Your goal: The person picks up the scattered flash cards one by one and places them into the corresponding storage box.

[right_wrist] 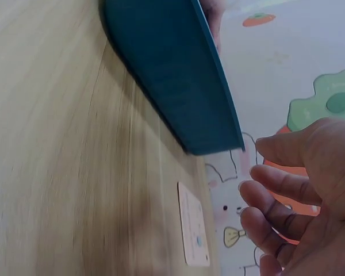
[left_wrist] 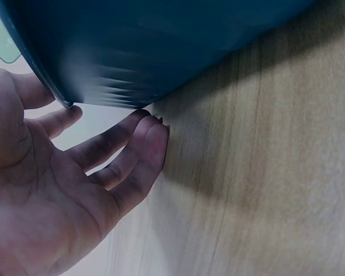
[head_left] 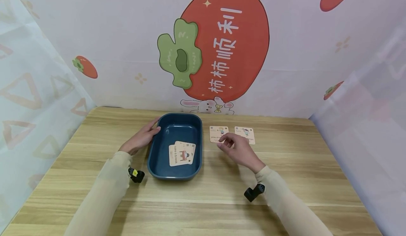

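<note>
Blue box (head_left: 177, 133), gripped at rim by left hand (head_left: 140, 138); right of frame centre, near empty right hand (head_left: 237, 150), probably light, stiff cards (head_left: 216, 133): pinch by edges.

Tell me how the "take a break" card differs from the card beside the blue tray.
The "take a break" card lies inside the blue tray; the card beside the tray lies on the wooden table.
In the head view, the first card's large words run sideways, while the second's run left to right.
The right hand partly hides the second, not the first.
Both are pale and printed, with rounded corners.
</note>
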